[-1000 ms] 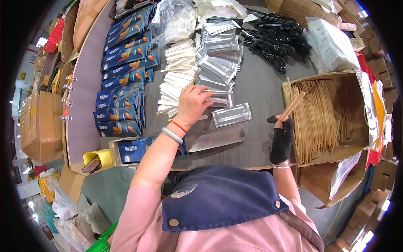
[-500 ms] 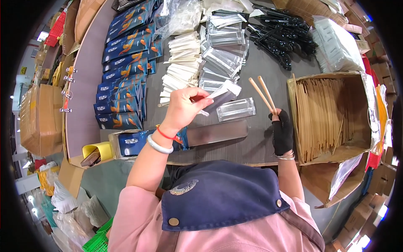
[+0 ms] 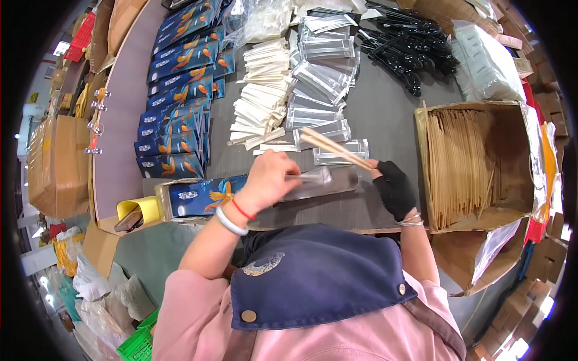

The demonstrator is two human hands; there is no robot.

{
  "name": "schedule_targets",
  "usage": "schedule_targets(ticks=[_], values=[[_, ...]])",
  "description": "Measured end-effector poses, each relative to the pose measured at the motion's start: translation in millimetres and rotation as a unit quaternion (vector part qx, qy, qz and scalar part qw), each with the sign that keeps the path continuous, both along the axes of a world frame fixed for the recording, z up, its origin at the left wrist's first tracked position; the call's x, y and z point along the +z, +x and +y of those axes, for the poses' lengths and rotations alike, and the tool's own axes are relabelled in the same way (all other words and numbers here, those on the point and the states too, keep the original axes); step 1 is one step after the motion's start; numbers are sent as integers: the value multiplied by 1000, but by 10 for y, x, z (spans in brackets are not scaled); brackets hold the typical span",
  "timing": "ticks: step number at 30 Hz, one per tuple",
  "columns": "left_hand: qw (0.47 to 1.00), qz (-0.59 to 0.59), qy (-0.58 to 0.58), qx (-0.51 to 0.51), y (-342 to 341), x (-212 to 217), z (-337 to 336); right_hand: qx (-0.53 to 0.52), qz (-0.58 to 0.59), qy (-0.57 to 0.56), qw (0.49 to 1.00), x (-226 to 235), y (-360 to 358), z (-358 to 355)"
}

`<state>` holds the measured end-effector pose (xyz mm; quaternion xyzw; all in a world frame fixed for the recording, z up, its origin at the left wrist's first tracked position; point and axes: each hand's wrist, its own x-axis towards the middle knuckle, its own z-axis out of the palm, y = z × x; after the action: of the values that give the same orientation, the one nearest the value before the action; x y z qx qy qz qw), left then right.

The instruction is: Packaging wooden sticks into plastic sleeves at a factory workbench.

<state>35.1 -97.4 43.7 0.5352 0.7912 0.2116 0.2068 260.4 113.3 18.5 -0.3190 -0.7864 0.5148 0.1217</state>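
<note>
My left hand [image 3: 269, 179], bare, pinches a small clear plastic packet [image 3: 318, 175] that is blurred by motion. It hangs over the blue printed pouches [image 3: 201, 196] lying in the tray at the table's near edge. A black fingerless glove covers my right hand [image 3: 394, 189]; its fingers close on the near ends of a pair of wooden chopsticks [image 3: 335, 148]. Their far ends point up and left, above the flat clear packets [image 3: 328, 130]. White paper strips [image 3: 256, 108] lie in a long overlapping row left of those packets.
An open cardboard box [image 3: 421, 162] of chopsticks stands at the right. Black plastic spoons [image 3: 409, 51] are heaped at the back right, beside a wrapped white stack [image 3: 489, 63]. Rows of blue pouches [image 3: 183, 78] fill the left side. A yellow holder [image 3: 139, 212] sits at the near left corner.
My left hand has come nearer to me with the clear packet, down over the tray. My right hand has shifted left, and the chopsticks have tipped over to the left.
</note>
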Motion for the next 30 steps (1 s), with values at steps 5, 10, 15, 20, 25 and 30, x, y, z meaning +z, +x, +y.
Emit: schedule_targets(ticks=[5,10,15,20,25,30], values=[[993,42,72,86,178,61,-447,192,-30,102,976,-37,-85,-20],[991,93,26,91,192,6,-718,274,-138,249,918,10,-219,-91],[992,88,49,72,310,32,-549,247,50,256,933,-188,-415,-249],[991,91,52,80,348,-48,-527,131,-1,135,982,-385,-411,-372],[994,44,97,36,317,-28,-294,166,65,-13,984,-32,-763,-897],[990,127,22,-64,200,56,-259,292,-21,366,883,95,-682,-542]])
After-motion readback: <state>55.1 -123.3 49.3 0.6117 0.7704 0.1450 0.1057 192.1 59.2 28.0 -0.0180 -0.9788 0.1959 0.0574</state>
